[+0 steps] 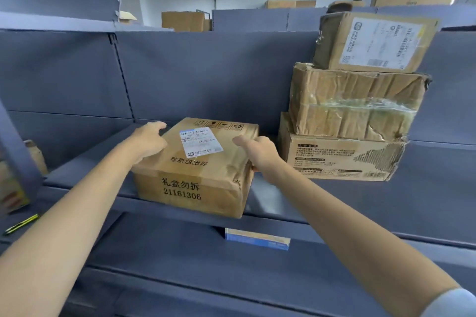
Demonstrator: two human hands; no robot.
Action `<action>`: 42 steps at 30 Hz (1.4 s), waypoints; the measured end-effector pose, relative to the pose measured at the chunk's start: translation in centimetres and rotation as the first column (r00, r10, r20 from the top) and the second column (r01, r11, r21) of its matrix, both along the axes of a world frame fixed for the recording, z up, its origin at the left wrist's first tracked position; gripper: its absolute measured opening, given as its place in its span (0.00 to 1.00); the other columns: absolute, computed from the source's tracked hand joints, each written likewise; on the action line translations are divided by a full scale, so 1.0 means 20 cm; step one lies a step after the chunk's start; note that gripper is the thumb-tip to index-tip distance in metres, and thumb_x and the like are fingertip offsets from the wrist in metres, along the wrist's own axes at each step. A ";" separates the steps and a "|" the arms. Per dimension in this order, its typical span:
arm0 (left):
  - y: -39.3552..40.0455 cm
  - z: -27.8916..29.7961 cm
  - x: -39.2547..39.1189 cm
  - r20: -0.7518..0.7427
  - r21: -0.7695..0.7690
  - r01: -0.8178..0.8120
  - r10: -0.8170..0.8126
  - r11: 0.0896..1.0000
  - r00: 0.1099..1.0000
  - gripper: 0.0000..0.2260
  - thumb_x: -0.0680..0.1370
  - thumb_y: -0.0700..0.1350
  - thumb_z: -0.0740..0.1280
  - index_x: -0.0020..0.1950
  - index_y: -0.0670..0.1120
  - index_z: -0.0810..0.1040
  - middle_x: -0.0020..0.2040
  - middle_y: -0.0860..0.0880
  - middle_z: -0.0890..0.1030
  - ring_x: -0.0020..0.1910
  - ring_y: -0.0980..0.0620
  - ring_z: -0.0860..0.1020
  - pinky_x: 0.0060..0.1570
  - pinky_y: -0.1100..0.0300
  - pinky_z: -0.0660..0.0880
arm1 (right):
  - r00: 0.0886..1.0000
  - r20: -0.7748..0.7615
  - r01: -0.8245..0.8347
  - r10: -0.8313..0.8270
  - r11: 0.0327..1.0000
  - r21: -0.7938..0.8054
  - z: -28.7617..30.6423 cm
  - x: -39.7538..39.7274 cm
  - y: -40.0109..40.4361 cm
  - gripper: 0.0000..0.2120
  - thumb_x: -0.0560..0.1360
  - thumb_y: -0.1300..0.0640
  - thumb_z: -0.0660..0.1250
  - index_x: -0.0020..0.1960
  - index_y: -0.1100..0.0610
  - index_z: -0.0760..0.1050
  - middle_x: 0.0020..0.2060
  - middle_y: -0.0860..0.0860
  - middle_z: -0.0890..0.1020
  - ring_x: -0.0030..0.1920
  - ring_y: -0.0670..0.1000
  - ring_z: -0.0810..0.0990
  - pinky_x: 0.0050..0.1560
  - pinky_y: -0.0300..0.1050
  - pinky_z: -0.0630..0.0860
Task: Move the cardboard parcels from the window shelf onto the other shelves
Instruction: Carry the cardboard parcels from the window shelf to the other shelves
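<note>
Cardboard, tan and creased, makes up the squat rectangular parcel (195, 170) sitting on the grey-blue metal shelf (322, 203), its near face printed with black characters and the number 21161306, its front edge level with the shelf lip. A white shipping label (201, 142) lies slightly crooked on its top, and the right front corner is crumpled. The left hand (149, 140) rests on the parcel's left top edge, fingers reaching over towards the far side, holding that edge. The right hand (260, 152) presses against the parcel's right side, thumb pointing across the top and fingers wrapped down the side, so the box is held between both hands.

Just beside it to the right stands a stack of three boxes against the shelf's back panel: a printed brown carton with a torn, corrugated-showing front (340, 159) at the bottom, a badly wrinkled box bound with clear glossy tape (355, 105) in the middle, and a smaller carton with a large white label (373, 42) tilted on top. Below the shelf lies a flat blue-and-white box (257, 239). A yellow-and-black pen (22, 224) lies on a lower shelf at far left.
</note>
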State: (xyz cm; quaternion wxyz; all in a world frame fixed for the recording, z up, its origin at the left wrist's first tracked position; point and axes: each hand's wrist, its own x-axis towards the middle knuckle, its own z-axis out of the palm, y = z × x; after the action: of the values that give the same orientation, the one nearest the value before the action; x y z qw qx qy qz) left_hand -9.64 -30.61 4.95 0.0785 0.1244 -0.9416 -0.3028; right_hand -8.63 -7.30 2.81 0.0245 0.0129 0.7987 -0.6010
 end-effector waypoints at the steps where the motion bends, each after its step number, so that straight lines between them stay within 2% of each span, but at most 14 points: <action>1: 0.04 0.00 0.01 0.004 -0.032 0.003 -0.003 0.999 1.000 0.25 0.78 0.36 0.61 0.75 0.49 0.62 0.73 0.45 0.65 0.69 0.43 0.66 0.63 0.52 0.66 | 1.000 -0.025 0.012 -0.012 1.000 0.005 -0.01 0.02 0.03 0.17 0.63 0.42 0.64 0.37 0.55 0.68 0.42 0.53 0.69 0.49 0.52 0.65 0.44 0.48 0.67; 6: 0.20 0.00 0.07 0.064 -0.247 0.010 0.006 0.969 0.998 0.17 0.80 0.37 0.53 0.67 0.42 0.71 0.67 0.42 0.72 0.62 0.41 0.71 0.52 0.53 0.68 | 0.996 -0.088 -0.001 0.001 1.000 -0.009 -0.02 0.09 0.20 0.18 0.73 0.52 0.66 0.30 0.54 0.62 0.28 0.49 0.64 0.31 0.50 0.64 0.32 0.42 0.62; 10: 0.32 0.05 0.06 0.019 -0.309 -0.062 0.071 0.949 0.997 0.17 0.79 0.36 0.54 0.66 0.40 0.71 0.66 0.38 0.71 0.64 0.39 0.69 0.60 0.51 0.69 | 0.975 -0.217 -0.011 0.045 0.987 0.159 -0.02 0.17 0.35 0.19 0.74 0.54 0.65 0.28 0.56 0.62 0.25 0.49 0.66 0.28 0.49 0.64 0.31 0.44 0.60; 12: 0.44 0.10 0.05 -0.177 -0.218 -0.054 0.015 0.974 0.984 0.19 0.79 0.39 0.58 0.70 0.42 0.68 0.68 0.37 0.68 0.66 0.37 0.66 0.64 0.49 0.66 | 0.952 -0.302 0.112 -0.045 0.972 0.208 -0.02 0.20 0.48 0.18 0.74 0.54 0.64 0.28 0.56 0.63 0.24 0.49 0.66 0.27 0.48 0.64 0.29 0.40 0.61; 15: 0.70 0.19 0.05 -0.413 -0.083 0.182 -0.200 0.980 0.889 0.21 0.79 0.44 0.62 0.72 0.45 0.66 0.70 0.41 0.67 0.68 0.43 0.67 0.64 0.54 0.63 | 0.816 -0.506 0.392 -0.280 0.911 0.128 -0.05 0.22 0.71 0.15 0.74 0.56 0.64 0.31 0.56 0.65 0.27 0.49 0.69 0.31 0.49 0.68 0.32 0.41 0.64; 17: 0.90 0.23 0.02 -0.380 0.073 0.353 -0.301 0.933 0.874 0.25 0.77 0.47 0.65 0.73 0.48 0.62 0.72 0.46 0.65 0.69 0.47 0.66 0.66 0.55 0.64 | 0.625 -0.596 0.581 -0.504 0.810 -0.077 -0.05 0.21 0.87 0.08 0.72 0.55 0.67 0.41 0.57 0.68 0.40 0.51 0.72 0.43 0.52 0.71 0.44 0.44 0.67; 19: 1.06 0.22 -0.02 -0.281 0.268 0.419 -0.345 0.868 0.895 0.32 0.76 0.49 0.67 0.76 0.50 0.57 0.74 0.47 0.62 0.70 0.47 0.65 0.67 0.52 0.65 | 0.527 -0.565 0.675 -0.635 0.717 -0.175 -0.04 0.18 1.03 0.19 0.71 0.52 0.70 0.55 0.59 0.68 0.53 0.53 0.69 0.54 0.53 0.70 0.51 0.44 0.66; 24: 1.28 0.13 -0.11 -0.063 0.542 0.322 -0.345 0.776 0.937 0.43 0.73 0.51 0.72 0.77 0.47 0.47 0.74 0.46 0.61 0.70 0.44 0.65 0.65 0.49 0.65 | 0.718 -0.419 0.603 -0.556 0.797 -0.025 0.00 0.08 1.35 0.50 0.66 0.46 0.76 0.76 0.57 0.50 0.73 0.57 0.58 0.73 0.55 0.58 0.67 0.47 0.60; 26: 1.29 0.10 -0.14 -0.001 0.668 0.294 -0.394 0.684 0.919 0.52 0.63 0.56 0.78 0.77 0.53 0.47 0.73 0.46 0.65 0.67 0.44 0.69 0.64 0.45 0.67 | 0.853 -0.284 0.432 -0.437 0.898 -0.084 0.00 0.02 1.41 0.54 0.65 0.45 0.76 0.77 0.57 0.46 0.74 0.57 0.59 0.74 0.54 0.60 0.67 0.46 0.61; 28: 1.30 0.04 -0.21 0.001 0.716 0.293 -0.421 0.634 0.907 0.59 0.50 0.61 0.81 0.75 0.58 0.53 0.70 0.48 0.70 0.64 0.45 0.73 0.61 0.42 0.71 | 0.928 -0.183 0.303 -0.324 0.944 -0.132 0.00 -0.01 1.42 0.55 0.61 0.40 0.78 0.76 0.59 0.53 0.69 0.56 0.68 0.70 0.55 0.68 0.65 0.45 0.67; 31: 1.32 0.02 -0.17 -0.093 0.761 0.330 -0.408 0.559 0.908 0.41 0.61 0.52 0.80 0.70 0.50 0.65 0.61 0.49 0.78 0.59 0.47 0.77 0.61 0.45 0.72 | 0.937 -0.204 0.263 -0.282 0.958 -0.116 -0.06 -0.09 1.44 0.50 0.46 0.32 0.79 0.60 0.61 0.74 0.53 0.58 0.82 0.54 0.58 0.81 0.57 0.56 0.77; 34: 1.33 0.02 -0.14 -0.119 0.756 0.339 -0.391 0.560 0.913 0.28 0.67 0.47 0.77 0.65 0.48 0.71 0.57 0.49 0.79 0.57 0.48 0.77 0.62 0.47 0.72 | 0.920 -0.274 0.232 -0.280 0.953 -0.193 -0.05 -0.07 1.38 0.32 0.55 0.42 0.80 0.50 0.61 0.77 0.44 0.55 0.83 0.44 0.54 0.82 0.51 0.52 0.78; 37: 1.33 0.04 -0.12 -0.150 0.747 0.362 -0.389 0.558 0.909 0.37 0.62 0.54 0.79 0.67 0.47 0.70 0.60 0.49 0.78 0.60 0.48 0.76 0.64 0.46 0.70 | 0.909 -0.327 0.192 -0.256 0.957 -0.215 0.00 -0.05 1.37 0.14 0.64 0.54 0.76 0.45 0.57 0.77 0.41 0.52 0.82 0.40 0.49 0.82 0.49 0.50 0.78; 42: 1.29 0.16 -0.15 -0.224 0.722 0.414 -0.379 0.555 0.898 0.50 0.51 0.60 0.79 0.70 0.47 0.66 0.62 0.49 0.76 0.61 0.48 0.75 0.64 0.47 0.70 | 0.878 -0.413 0.180 -0.242 0.966 -0.184 0.17 -0.02 1.35 0.13 0.63 0.52 0.76 0.42 0.56 0.77 0.38 0.51 0.82 0.37 0.47 0.81 0.43 0.44 0.78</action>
State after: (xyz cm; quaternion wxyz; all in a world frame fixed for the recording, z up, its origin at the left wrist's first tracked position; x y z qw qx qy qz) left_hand -12.70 -4.78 8.16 -0.0305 -0.0759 -0.7307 -0.6778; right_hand -9.04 19.71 6.23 -0.2179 -0.0351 0.7338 -0.6425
